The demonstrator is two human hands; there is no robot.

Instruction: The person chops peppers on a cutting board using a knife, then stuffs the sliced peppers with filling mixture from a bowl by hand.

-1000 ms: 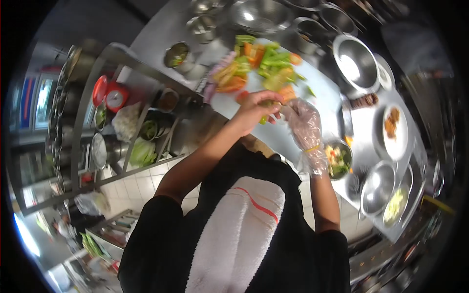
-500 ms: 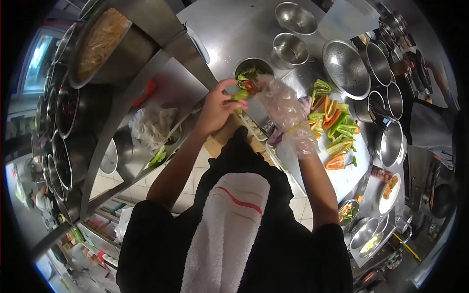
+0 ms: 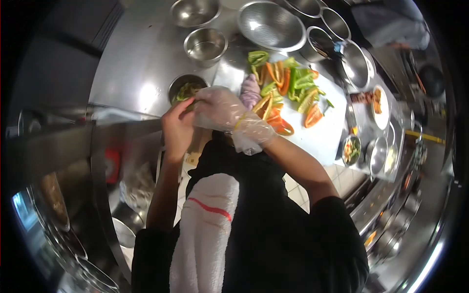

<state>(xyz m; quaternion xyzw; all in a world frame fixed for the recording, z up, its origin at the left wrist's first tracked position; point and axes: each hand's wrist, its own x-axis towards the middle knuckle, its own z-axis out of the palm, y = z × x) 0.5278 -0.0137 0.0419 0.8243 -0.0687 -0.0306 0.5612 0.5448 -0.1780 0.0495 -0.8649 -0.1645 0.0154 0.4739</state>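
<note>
My bare left hand (image 3: 177, 128) is closed, its fingertips meeting my right hand at the near rim of a small metal bowl (image 3: 172, 92). A green pepper is pinched in the left hand, mostly hidden by the fingers. Clear plastic covers my right hand (image 3: 217, 106), whose fingers are curled in; what they hold, if anything, is hidden. Dark green scraps (image 3: 188, 91) lie in the bowl. Right of my hands, cut green and orange peppers (image 3: 288, 85) are heaped on a white cutting board (image 3: 327, 141). A crumpled purplish cloth (image 3: 250, 93) lies beside them.
A metal pot (image 3: 205, 46), a mixing bowl (image 3: 195, 12) and a colander (image 3: 271, 25) stand along the counter's far side. A knife (image 3: 351, 112) lies by the board's right edge, near a plate of food (image 3: 378, 107). A person's sleeve (image 3: 391, 24) shows at upper right.
The view has swung, shifting the counter left. My left hand has come together with my gloved right hand, which has drawn back from inside the bowl to its near rim.
</note>
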